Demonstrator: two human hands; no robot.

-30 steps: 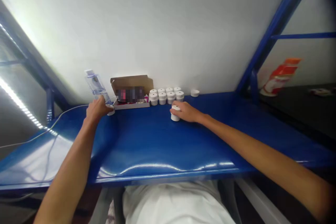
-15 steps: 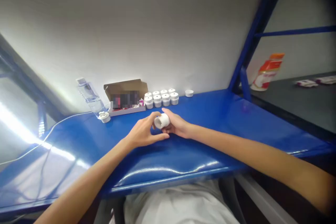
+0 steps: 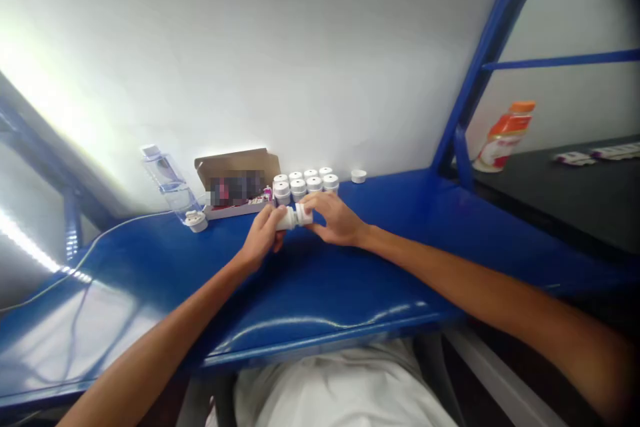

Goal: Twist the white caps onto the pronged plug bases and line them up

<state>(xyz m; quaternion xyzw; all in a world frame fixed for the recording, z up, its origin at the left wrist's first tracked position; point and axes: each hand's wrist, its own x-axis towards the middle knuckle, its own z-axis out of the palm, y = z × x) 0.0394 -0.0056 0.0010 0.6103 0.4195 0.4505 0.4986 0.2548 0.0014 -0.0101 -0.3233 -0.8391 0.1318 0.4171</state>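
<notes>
My left hand (image 3: 263, 235) is closed around a white plastic cylinder (image 3: 285, 219), held on its side above the blue table. My right hand (image 3: 336, 219) pinches a white round cap-like piece (image 3: 304, 214) by its rim. The two pieces lie end to end with a narrower section between them. I cannot tell whether they are joined. Just behind my hands stand white round capped pieces (image 3: 299, 188), several of them in two rows, with small dark holes in their tops. A single low white ring-shaped piece (image 3: 359, 176) sits to their right.
An open cardboard box (image 3: 235, 213) with small parts stands at the back left. Beside it a clear plastic bottle (image 3: 173, 183) leans near a white fitting (image 3: 196, 221) and a white cable (image 3: 120, 227). An orange-capped bottle (image 3: 503, 137) stands on the dark surface at right, past the blue frame (image 3: 475, 80).
My left hand has gone from open fingers beside the white cylinder to gripping it. The cylinder has shifted left, and my right hand now grips the cap-like piece at its right end.
</notes>
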